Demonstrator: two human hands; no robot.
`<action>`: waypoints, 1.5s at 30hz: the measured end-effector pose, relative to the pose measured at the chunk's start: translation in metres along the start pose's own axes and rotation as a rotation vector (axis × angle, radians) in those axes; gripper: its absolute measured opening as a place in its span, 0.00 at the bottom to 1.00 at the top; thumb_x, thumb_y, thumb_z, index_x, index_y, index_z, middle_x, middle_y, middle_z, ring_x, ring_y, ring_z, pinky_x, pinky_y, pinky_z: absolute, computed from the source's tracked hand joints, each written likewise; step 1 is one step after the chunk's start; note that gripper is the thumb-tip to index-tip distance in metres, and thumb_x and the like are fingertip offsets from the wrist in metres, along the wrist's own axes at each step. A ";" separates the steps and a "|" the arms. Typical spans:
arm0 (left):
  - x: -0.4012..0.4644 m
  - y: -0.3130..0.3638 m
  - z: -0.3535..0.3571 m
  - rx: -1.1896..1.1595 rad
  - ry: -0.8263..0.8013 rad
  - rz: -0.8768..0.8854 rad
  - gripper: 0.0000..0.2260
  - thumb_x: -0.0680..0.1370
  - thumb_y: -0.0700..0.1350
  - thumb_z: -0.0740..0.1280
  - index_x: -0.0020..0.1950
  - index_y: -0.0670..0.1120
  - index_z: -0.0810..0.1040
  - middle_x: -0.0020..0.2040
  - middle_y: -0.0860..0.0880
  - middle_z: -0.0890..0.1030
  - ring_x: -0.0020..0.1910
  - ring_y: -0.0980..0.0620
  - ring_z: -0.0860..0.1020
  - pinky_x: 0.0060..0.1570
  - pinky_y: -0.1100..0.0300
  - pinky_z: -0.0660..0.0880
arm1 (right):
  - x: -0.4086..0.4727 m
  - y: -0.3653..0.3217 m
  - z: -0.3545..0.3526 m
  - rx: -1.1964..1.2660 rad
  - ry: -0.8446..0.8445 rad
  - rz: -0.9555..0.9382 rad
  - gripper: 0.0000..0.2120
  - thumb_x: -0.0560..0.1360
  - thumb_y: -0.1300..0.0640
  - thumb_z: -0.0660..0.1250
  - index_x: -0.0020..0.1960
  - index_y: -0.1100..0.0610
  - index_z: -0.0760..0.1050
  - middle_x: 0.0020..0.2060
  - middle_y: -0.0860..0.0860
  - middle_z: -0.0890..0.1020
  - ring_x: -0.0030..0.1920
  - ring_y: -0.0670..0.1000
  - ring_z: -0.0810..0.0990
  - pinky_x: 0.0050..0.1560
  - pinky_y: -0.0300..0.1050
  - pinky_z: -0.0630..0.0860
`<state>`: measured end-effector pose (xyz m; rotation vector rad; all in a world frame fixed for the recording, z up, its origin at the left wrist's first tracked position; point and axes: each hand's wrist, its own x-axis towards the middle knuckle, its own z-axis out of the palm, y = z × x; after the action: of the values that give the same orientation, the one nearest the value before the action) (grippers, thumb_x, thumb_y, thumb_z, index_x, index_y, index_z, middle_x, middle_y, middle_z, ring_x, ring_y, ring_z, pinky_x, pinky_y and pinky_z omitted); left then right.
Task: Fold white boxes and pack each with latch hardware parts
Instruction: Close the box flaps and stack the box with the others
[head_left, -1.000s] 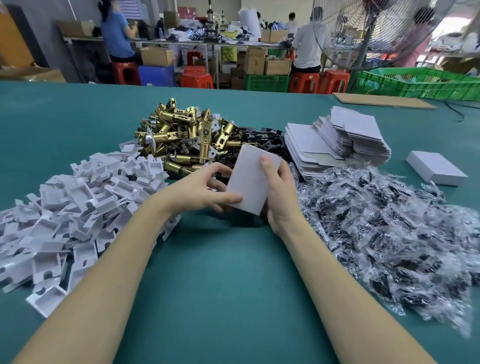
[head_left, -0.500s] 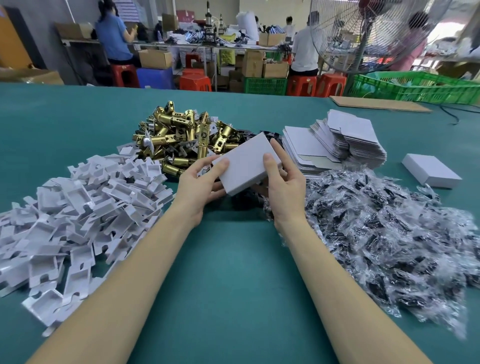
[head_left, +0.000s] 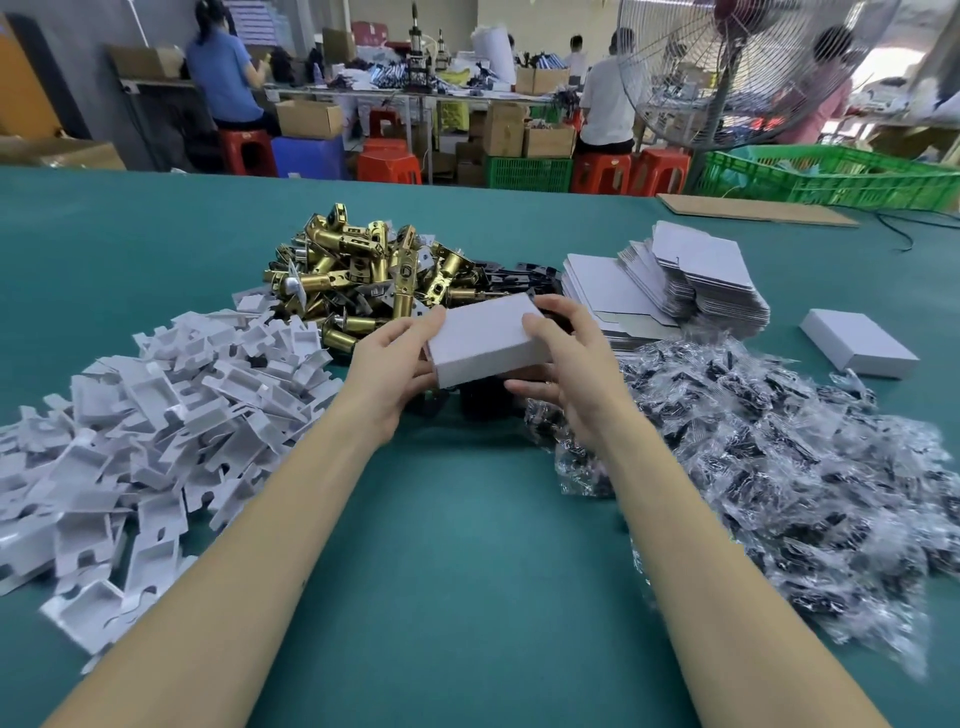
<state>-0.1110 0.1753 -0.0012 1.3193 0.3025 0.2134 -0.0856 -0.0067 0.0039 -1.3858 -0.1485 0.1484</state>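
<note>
A closed white box (head_left: 485, 338) is held flat above the green table (head_left: 457, 571), in front of the pile of brass latches (head_left: 363, 270). My left hand (head_left: 395, 358) grips its left end, thumb on top. My right hand (head_left: 566, 358) holds the right end, fingers over the top and under the near edge. Flat unfolded white box blanks (head_left: 670, 280) are stacked at the back right. One finished white box (head_left: 857, 343) lies far right. Black parts (head_left: 514, 275) lie behind the held box.
White plastic inserts (head_left: 156, 415) are heaped on the left. Clear bags of black hardware (head_left: 779, 467) cover the right side. A cardboard sheet (head_left: 753, 210), green crates (head_left: 831, 176) and a fan (head_left: 727, 67) stand beyond the table, with people working at far benches.
The box has turned from standing on end to lying flat between my hands, and it has moved a little forward and up toward the latch pile.
</note>
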 end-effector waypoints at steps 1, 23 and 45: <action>0.000 0.003 -0.001 -0.016 -0.007 -0.034 0.10 0.79 0.52 0.73 0.55 0.46 0.83 0.49 0.48 0.84 0.42 0.53 0.84 0.36 0.65 0.80 | 0.000 -0.005 -0.005 0.011 -0.080 0.025 0.20 0.78 0.56 0.72 0.68 0.47 0.72 0.62 0.56 0.75 0.57 0.61 0.83 0.41 0.48 0.84; -0.013 -0.044 0.021 0.339 -0.304 0.241 0.07 0.85 0.43 0.64 0.51 0.45 0.81 0.41 0.51 0.86 0.39 0.56 0.80 0.34 0.64 0.77 | -0.015 -0.050 -0.069 -0.294 0.065 -0.218 0.24 0.66 0.45 0.81 0.60 0.46 0.84 0.56 0.50 0.85 0.43 0.47 0.87 0.36 0.38 0.79; -0.059 -0.062 0.172 0.626 -0.411 0.833 0.07 0.81 0.48 0.67 0.46 0.47 0.80 0.41 0.54 0.80 0.45 0.52 0.75 0.47 0.51 0.74 | -0.011 -0.053 -0.126 0.020 0.846 -0.300 0.35 0.70 0.40 0.79 0.72 0.54 0.75 0.55 0.46 0.82 0.57 0.49 0.81 0.65 0.51 0.78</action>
<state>-0.1098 -0.0163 -0.0179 2.0165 -0.5996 0.5629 -0.0717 -0.1398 0.0337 -1.2865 0.3500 -0.6810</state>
